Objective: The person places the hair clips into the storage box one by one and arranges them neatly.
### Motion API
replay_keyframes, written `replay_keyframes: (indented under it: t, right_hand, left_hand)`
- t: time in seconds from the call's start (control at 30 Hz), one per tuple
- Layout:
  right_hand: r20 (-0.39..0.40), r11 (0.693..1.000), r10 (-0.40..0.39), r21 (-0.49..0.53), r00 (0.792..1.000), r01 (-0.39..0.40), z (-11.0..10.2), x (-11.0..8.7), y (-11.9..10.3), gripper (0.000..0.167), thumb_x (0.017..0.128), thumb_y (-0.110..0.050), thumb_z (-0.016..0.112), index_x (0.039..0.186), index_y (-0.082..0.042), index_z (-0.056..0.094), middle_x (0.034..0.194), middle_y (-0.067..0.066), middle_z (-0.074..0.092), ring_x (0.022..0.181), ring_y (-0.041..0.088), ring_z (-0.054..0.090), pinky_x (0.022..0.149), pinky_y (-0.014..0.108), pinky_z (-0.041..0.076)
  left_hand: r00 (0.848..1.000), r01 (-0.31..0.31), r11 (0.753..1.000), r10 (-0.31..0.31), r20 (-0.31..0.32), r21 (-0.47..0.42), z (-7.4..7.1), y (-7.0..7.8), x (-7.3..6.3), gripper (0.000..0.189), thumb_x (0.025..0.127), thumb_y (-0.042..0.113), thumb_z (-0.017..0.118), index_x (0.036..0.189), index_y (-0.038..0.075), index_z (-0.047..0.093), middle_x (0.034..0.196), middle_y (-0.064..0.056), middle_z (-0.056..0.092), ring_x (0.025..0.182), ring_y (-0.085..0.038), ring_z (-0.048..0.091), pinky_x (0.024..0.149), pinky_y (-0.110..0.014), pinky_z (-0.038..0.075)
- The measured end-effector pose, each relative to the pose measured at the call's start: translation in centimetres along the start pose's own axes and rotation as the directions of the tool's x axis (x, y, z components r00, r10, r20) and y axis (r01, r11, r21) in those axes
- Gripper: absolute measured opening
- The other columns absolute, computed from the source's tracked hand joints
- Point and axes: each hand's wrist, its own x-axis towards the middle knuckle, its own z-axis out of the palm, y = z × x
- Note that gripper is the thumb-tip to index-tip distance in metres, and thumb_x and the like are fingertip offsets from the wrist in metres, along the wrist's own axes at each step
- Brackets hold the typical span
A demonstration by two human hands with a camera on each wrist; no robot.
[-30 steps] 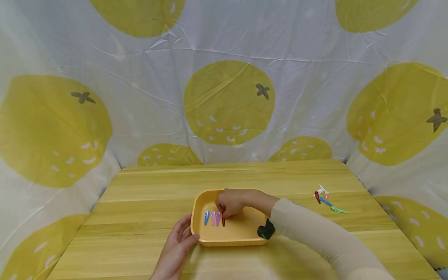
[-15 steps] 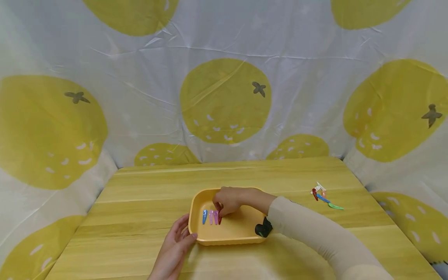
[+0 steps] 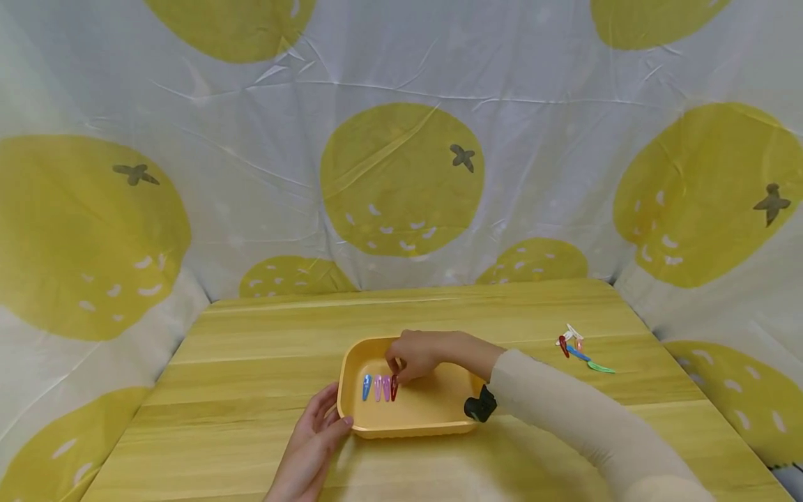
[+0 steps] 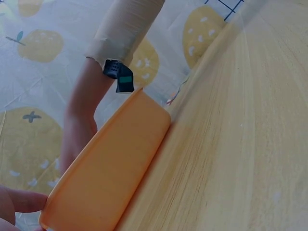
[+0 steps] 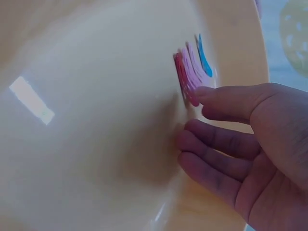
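Note:
A yellow plastic tray (image 3: 414,418) stands on the wooden table. My left hand (image 3: 310,436) holds its left end, thumb at the rim and fingers along the outside wall. On the tray floor lies a row of snap hair clips: a blue clip (image 3: 366,387), a light pink clip (image 3: 378,388), a darker pink clip (image 3: 386,388) and a dark red clip (image 3: 394,388). Just right of the red clip is my right hand (image 3: 419,355), fingers loosely bent. In the right wrist view its upper fingertips (image 5: 206,91) overlap the clips' near ends, gripping none.
A loose pile of hair clips lies at the table's right: white clips (image 3: 569,335), a red clip (image 3: 563,346), a blue clip (image 3: 578,354) and a green clip (image 3: 601,367). A black wrist device (image 3: 481,404) overlaps the tray's right rim. Patterned cloth (image 3: 401,181) hangs behind the table.
The red hair clip has shifted left, close beside the darker pink one. My right hand has let it go and drawn slightly up and right. The left hand keeps its hold.

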Motion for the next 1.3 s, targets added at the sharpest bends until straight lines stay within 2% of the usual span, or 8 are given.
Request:
replay_keyframes:
  t: [0.23,0.53,1.0,1.3]
  right_hand:
    - [-0.026,1.000,0.008,0.017,1.000,-0.007,-1.2,-1.6,0.7,0.005,0.096,-0.018,0.072,0.094,-0.015,0.069,0.078,-0.010,0.060,0.067,0.008,0.054,0.063,0.022,0.046]
    - [-0.073,0.998,-0.014,0.053,0.997,0.018,-2.5,-4.3,1.5,0.011,0.097,-0.015,0.073,0.106,-0.008,0.071,0.088,-0.011,0.063,0.080,0.007,0.058,0.075,0.025,0.050]
    - [-0.121,0.994,-0.020,0.100,0.992,0.032,-4.0,-8.0,3.1,0.016,0.096,-0.015,0.075,0.108,-0.005,0.070,0.091,-0.009,0.066,0.084,0.008,0.062,0.078,0.027,0.053]
    - [-0.160,0.991,-0.014,0.126,0.987,0.035,-4.8,-11.0,4.5,0.015,0.097,-0.013,0.073,0.109,-0.004,0.070,0.094,-0.007,0.067,0.084,0.009,0.064,0.076,0.030,0.055]
  left_hand:
    - [1.000,-0.001,1.000,0.001,-0.004,0.009,0.1,0.2,0.0,0.075,0.096,-0.008,0.060,0.160,-0.001,0.023,0.164,-0.025,0.022,0.149,-0.044,0.026,0.110,-0.036,0.044]
    - [1.000,-0.010,1.000,0.010,-0.002,0.010,0.2,0.1,-0.1,0.075,0.095,-0.010,0.060,0.159,-0.004,0.022,0.164,-0.027,0.022,0.149,-0.046,0.024,0.109,-0.035,0.045]
    - [1.000,-0.003,1.000,0.003,-0.003,-0.001,0.1,0.1,-0.2,0.075,0.095,-0.011,0.059,0.159,-0.005,0.020,0.164,-0.028,0.020,0.150,-0.047,0.020,0.105,-0.029,0.047]
    - [1.000,-0.018,1.000,0.018,0.003,0.002,0.1,0.0,-0.1,0.075,0.095,-0.009,0.059,0.159,-0.004,0.021,0.164,-0.027,0.020,0.149,-0.046,0.024,0.107,-0.033,0.047]
